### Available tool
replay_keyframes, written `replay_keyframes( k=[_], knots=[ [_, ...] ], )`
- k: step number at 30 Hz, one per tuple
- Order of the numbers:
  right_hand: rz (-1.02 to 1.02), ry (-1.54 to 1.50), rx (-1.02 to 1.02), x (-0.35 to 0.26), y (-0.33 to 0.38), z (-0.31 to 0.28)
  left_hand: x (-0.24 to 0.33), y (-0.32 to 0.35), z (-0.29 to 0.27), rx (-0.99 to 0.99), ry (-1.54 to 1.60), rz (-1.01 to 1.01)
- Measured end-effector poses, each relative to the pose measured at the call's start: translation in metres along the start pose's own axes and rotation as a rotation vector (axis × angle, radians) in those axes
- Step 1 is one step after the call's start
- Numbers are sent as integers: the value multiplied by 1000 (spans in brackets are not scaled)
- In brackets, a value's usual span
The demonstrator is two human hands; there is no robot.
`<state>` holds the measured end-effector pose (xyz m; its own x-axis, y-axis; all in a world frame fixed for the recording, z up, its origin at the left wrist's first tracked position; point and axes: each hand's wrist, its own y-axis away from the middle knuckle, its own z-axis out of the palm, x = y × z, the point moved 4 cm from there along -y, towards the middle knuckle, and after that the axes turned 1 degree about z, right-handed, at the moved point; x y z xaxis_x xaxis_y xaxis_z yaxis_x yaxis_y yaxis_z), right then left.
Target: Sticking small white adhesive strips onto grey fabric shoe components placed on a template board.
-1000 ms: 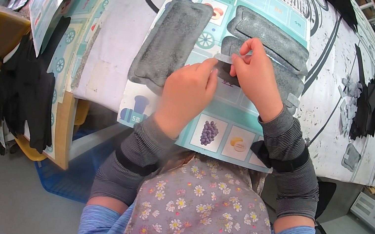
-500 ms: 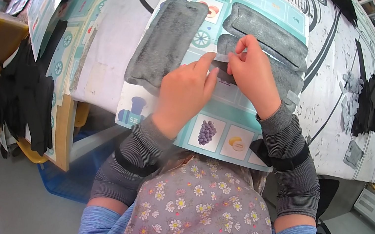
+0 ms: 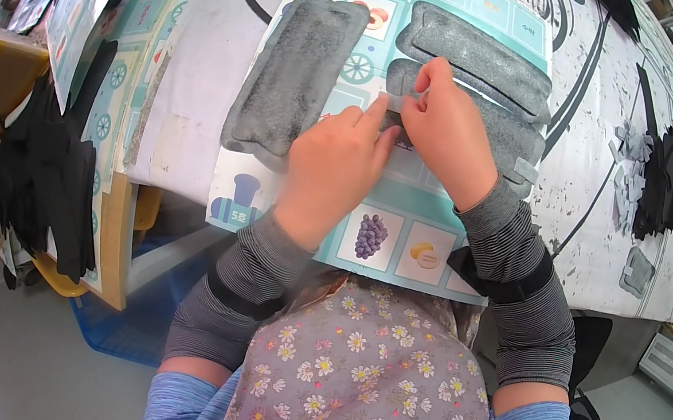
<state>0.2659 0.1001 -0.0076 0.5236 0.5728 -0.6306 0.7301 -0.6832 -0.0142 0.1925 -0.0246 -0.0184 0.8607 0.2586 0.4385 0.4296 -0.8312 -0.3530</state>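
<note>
My left hand holds the edge of a black fabric strip between thumb and index finger, partly hidden by the hands. A small light-grey piece of tape lies at that index fingertip. My right hand pinches the tape's other end, thumb against index finger. Beneath the hands is a printed board with fruit pictures. On it lie one grey fuzzy pad at the left, another pad at the upper right, and a third pad partly behind my right hand.
Black fabric strips hang off the table at the left. More black strips and light-grey pieces lie on the right side, near a small grey pad. A blue crate sits below the table.
My right hand has moved slightly left, closer to my left fingertips, and less of the tape and black strip shows between them. The board has shifted a little.
</note>
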Motion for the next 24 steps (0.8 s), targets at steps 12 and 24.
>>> replay_keyframes(
  k=[12, 24],
  knots=[
    [-210, 551, -129, -30, 52, 6, -1, 4, 0, -25, -1, 8],
    [-142, 509, -148, -24, 53, 4, 2, 2, 1, 9, -69, 36]
  ],
)
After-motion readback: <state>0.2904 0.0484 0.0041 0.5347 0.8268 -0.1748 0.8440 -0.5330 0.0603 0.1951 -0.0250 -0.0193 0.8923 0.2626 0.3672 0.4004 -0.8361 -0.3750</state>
